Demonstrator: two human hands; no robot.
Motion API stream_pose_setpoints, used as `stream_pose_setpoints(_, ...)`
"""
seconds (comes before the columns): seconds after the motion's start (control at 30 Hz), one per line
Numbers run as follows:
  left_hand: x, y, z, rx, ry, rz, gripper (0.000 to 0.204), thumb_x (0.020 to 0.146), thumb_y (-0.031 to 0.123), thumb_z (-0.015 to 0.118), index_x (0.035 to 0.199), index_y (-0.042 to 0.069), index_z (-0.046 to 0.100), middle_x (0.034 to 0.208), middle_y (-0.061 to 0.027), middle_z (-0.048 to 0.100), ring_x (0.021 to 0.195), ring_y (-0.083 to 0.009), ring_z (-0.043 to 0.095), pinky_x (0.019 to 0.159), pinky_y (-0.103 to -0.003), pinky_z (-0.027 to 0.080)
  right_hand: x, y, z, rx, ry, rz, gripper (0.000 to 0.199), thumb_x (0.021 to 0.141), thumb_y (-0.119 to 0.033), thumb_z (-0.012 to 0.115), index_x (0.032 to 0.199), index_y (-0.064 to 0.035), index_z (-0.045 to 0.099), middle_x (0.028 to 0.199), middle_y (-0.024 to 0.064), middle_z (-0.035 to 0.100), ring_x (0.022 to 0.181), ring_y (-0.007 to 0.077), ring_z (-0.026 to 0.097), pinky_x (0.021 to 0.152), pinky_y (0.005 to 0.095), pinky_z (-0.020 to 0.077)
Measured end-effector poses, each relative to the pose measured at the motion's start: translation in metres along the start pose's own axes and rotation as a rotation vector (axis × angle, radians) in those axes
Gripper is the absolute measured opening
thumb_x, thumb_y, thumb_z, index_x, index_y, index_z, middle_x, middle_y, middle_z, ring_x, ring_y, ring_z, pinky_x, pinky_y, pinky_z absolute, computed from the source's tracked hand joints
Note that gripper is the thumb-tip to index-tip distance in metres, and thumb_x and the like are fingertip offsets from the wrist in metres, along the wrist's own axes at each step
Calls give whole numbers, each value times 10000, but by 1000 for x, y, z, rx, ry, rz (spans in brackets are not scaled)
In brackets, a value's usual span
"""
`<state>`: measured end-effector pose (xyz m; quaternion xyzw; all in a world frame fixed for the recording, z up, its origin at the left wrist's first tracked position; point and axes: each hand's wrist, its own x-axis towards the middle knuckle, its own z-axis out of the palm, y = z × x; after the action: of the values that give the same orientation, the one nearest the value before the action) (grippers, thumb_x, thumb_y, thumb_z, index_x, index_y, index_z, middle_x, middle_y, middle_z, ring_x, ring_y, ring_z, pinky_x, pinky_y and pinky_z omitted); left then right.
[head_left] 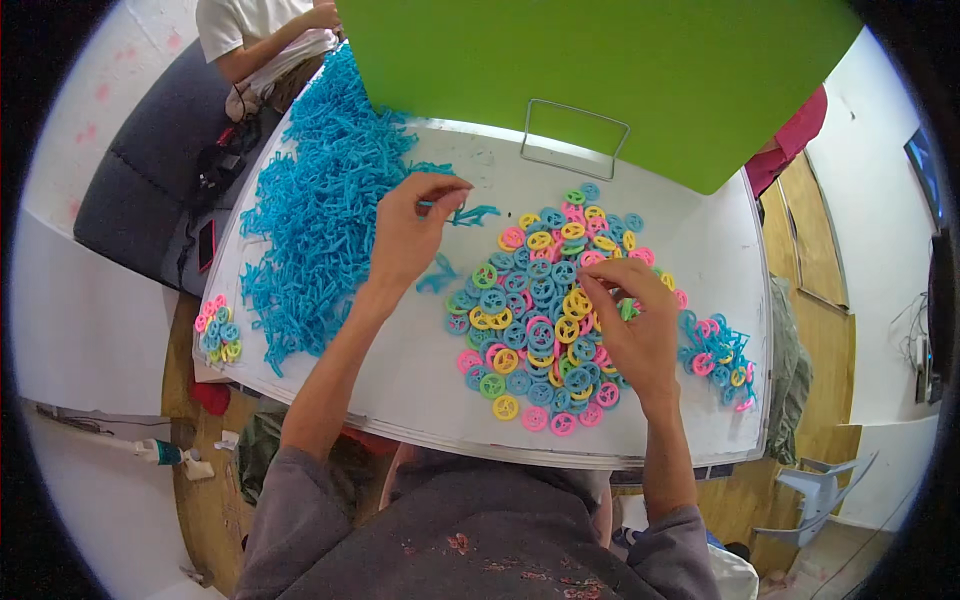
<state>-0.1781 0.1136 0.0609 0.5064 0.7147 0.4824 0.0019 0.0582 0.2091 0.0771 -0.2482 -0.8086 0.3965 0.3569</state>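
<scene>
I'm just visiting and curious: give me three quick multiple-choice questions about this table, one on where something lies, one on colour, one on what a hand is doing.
1. Where does the big heap of blue plastic pieces lie?
A. on the table's left part
B. on the table's right edge
C. on the floor

2. What colour is the board standing at the far side of the table?
A. red
B. green
C. black

3. What is the left hand doing?
A. lying flat and empty
B. pinching a small blue piece
C. gripping the wire handle

Answers:
1 A, the blue heap covers the left of the white table.
2 B, the board is bright green.
3 B, the left hand has its fingertips closed on a blue piece, while the right hand reaches into the pile of coloured rings.
</scene>
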Motion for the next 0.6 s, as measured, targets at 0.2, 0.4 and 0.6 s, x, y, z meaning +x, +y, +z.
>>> stream_pose_setpoints(0.2,-16,30,14,-709,-119,-408,179,895,142,611,1002,0,630,978,-44,639,820,-105,621,705,-231,518,10,-8,15,76,-75,-32,327,785,8,649,1104,-55,613,972,85,632,811,168,610,709,280,488)
stream_pose_setpoints(0.4,-30,50,28,-1237,-322,-804,219,918,210,584,1064,47,577,956,-16,600,848,-107,601,720,-247,523,5,7,22,-108,-125,-249,465,698,-17,734,1141,-77,605,1009,88,599,888,212,589,750,323,497)
stream_pose_setpoints(0.6,-31,52,29,-1226,-366,-839,178,907,210,603,1024,75,598,897,6,597,844,-81,597,710,-234,527,2,13,27,-19,56,-199,420,629,-65,789,1028,-91,662,1012,84,527,926,240,538,776,353,475)
